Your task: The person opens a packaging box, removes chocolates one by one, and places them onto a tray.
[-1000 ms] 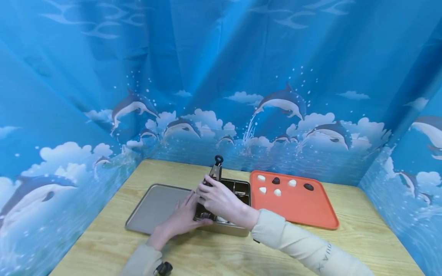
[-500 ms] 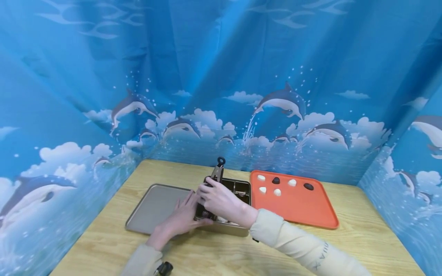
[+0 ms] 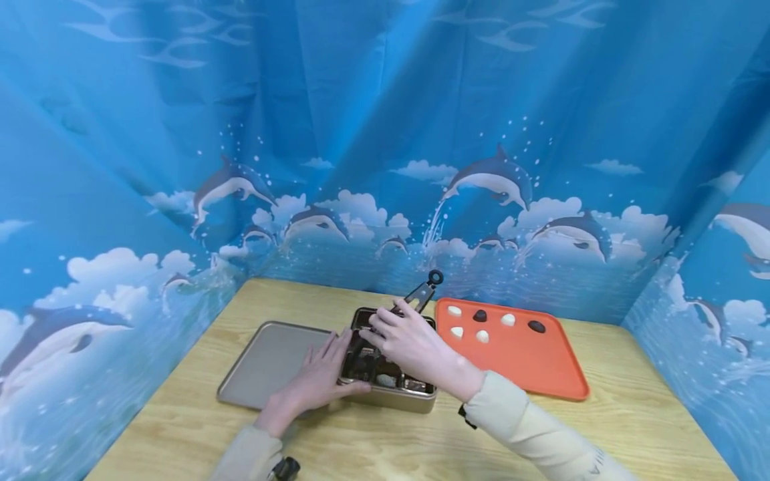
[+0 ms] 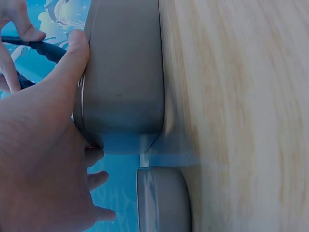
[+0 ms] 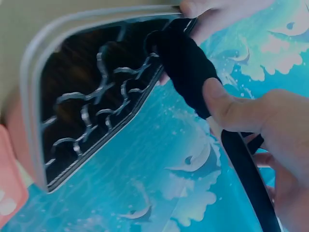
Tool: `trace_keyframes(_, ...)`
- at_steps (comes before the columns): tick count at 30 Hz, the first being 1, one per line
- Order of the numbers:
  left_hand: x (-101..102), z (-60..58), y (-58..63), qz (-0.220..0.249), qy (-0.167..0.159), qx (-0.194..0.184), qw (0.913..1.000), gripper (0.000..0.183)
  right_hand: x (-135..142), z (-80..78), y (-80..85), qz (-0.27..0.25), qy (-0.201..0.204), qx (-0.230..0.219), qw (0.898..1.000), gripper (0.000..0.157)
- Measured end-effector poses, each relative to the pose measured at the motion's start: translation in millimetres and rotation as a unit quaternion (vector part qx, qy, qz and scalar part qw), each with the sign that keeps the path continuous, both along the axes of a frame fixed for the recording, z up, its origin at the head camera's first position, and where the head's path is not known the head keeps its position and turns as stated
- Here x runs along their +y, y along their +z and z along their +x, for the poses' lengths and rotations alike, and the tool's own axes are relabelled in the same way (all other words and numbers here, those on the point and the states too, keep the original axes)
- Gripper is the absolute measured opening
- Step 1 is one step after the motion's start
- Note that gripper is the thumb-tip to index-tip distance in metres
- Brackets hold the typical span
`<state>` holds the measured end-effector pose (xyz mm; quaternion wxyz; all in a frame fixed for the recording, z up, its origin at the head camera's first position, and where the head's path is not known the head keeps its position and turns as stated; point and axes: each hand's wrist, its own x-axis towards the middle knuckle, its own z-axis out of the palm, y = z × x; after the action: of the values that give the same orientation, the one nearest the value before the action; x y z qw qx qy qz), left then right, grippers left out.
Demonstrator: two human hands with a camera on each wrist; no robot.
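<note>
My right hand (image 3: pixel 415 341) holds a pair of tongs (image 3: pixel 422 292), its thumb and fingers about the arms. The ring end leans up to the back right. The dark tips (image 5: pixel 181 58) reach down into the left part of a metal box (image 3: pixel 391 399); whether they hold anything I cannot tell. My left hand (image 3: pixel 321 374) rests at the box's left end, fingers extended along that side and the thumb (image 4: pixel 75 48) on the front rim. Dividers split the box into compartments. A whitish piece (image 3: pixel 386 380) lies in a front compartment; dark contents beside it are hard to make out.
A flat grey metal tray or lid (image 3: pixel 267 364) lies left of the box. On the right, an orange tray (image 3: pixel 529 367) bears several white and dark pieces, among them a dark one (image 3: pixel 537 327). A dolphin-print curtain (image 3: pixel 385 167) surrounds the wooden table (image 3: pixel 337 451).
My right hand has shifted right, and the tongs now lean further right, their ring end moved the same way. More of the box's front compartments shows. The left hand stays in place.
</note>
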<state>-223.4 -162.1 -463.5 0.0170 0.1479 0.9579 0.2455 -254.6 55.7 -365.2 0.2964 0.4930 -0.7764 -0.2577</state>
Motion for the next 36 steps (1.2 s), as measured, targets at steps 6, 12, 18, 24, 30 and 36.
trace_keyframes(6, 2, 1.2, 1.0, -0.001, -0.005, 0.005, 1.0, 0.117, 25, -0.7, -3.6, -0.075, -0.008, -0.019, 0.997, 0.069)
trace_keyframes(12, 3, 1.3, 1.2, -0.016, -0.006, 0.011, 0.9998, 0.115, 52, -5.9, -3.8, -0.154, -0.018, -0.039, 0.987, 0.066)
trace_keyframes(18, 3, 1.5, 2.1, -0.023, -0.016, 0.022, 0.9994, 0.111, 84, -9.6, -4.8, -0.187, -0.053, -0.044, 0.98, 0.06)
trace_keyframes(24, 4, 4.2, 3.8, -0.022, -0.021, 0.034, 0.999, 0.106, 120, -12.6, -6.9, -0.204, -0.086, -0.038, 0.974, 0.064)
trace_keyframes(30, 8, 6.3, 2.9, -0.016, -0.02, 0.046, 0.9986, 0.099, 163, -17.1, -10.6, -0.212, -0.155, -0.031, 0.964, 0.063)
trace_keyframes(36, 10, 4.7, -0.3, -0.02, -0.012, 0.048, 0.9986, 0.097, 211, -24.2, -20.1, -0.225, -0.203, -0.023, 0.953, 0.061)
